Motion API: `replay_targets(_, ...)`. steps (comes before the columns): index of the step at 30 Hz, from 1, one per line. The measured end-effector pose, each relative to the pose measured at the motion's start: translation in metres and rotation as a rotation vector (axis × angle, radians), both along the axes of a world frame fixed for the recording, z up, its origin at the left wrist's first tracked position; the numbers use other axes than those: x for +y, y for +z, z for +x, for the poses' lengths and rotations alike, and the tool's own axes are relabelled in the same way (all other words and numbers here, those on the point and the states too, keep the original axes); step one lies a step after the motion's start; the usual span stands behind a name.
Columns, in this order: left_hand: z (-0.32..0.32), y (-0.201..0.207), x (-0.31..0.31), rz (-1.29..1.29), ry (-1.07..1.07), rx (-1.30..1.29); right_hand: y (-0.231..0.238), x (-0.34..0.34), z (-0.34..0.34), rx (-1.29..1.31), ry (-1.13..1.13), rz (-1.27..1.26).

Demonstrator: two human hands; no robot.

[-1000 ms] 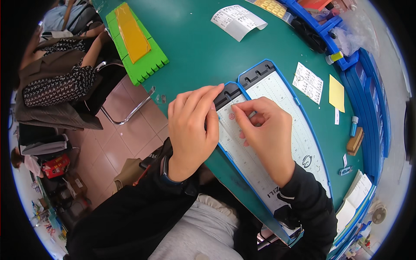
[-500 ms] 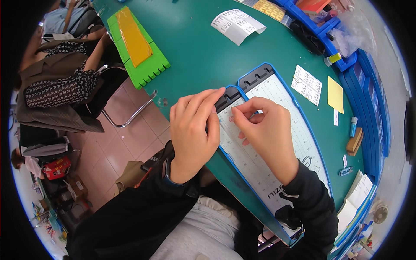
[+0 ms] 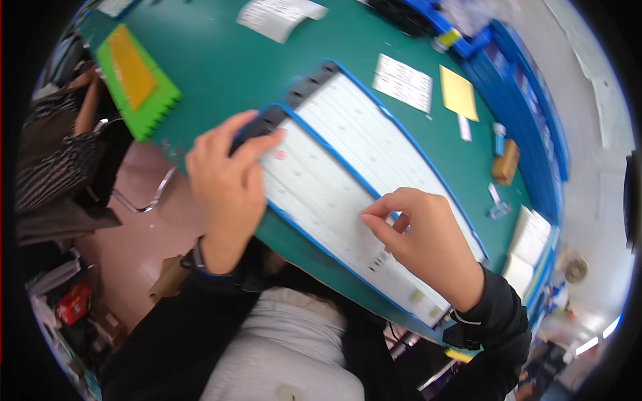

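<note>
A long hinged case lies open across my front, with white ruled panels (image 3: 334, 190), blue edges and slotted black strips (image 3: 311, 87) at the far end. My left hand (image 3: 224, 180) grips the far end of the nearer panel, its fingers on either side of the black strip and one fingertip over the white face. A small red mark shows close to that fingertip. Above the lower half of the case, my right hand (image 3: 424, 240) is closed in a pinch of thumb and forefinger. Whatever lies between those fingertips is too fine to make out.
Green table (image 3: 221, 67) beneath. Green ridged board (image 3: 147, 113) with a yellow strip at left; printed sheets (image 3: 402, 82), yellow note (image 3: 458, 93), wooden block (image 3: 506, 162), blue-capped bottle (image 3: 499, 139) and open notebook (image 3: 525, 250) beyond. Blue racks (image 3: 515, 87) line the right. Another person (image 3: 57, 160) sits at left.
My right hand has drawn away from my left, down along the case toward me, still pinched. My left hand stays at the case's far end. The whole view has shifted, with some blur.
</note>
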State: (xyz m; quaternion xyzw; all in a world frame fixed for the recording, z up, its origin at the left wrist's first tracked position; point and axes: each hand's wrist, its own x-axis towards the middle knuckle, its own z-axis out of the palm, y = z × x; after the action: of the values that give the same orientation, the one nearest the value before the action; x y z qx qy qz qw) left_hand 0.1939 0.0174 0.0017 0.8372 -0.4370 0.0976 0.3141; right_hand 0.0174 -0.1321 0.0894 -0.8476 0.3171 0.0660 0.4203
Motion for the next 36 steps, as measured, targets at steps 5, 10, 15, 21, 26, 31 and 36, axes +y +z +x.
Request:
replay_targets(5,-0.014,-0.001,-0.002,0.059,-0.057,-0.017,0.028,-0.006,-0.076,-0.006,-0.327,0.001)
replay_targets(10,-0.032,0.003,-0.003,0.155,-0.105,-0.040,0.018,-0.025,-0.134,0.167,-0.193,-0.411)
replay_targets(15,-0.041,0.000,-0.002,0.199,-0.161,-0.054,-0.016,-0.042,-0.122,-0.054,-0.171,-0.413)
replay_targets(21,-0.034,0.007,0.000,0.200,-0.279,-0.081,-0.030,-0.053,-0.099,-0.131,-0.045,-0.502)
replay_targets(26,-0.030,0.011,-0.001,0.205,-0.319,-0.070,-0.019,-0.046,-0.123,-0.037,-0.037,-0.680)
replay_targets(31,-0.034,0.013,-0.002,0.246,-0.305,-0.012,0.002,-0.006,-0.151,-0.062,-0.228,-0.540)
replay_targets(36,-0.079,0.039,-0.010,0.153,-0.618,0.100,-0.005,0.034,-0.157,0.051,-0.207,-0.461)
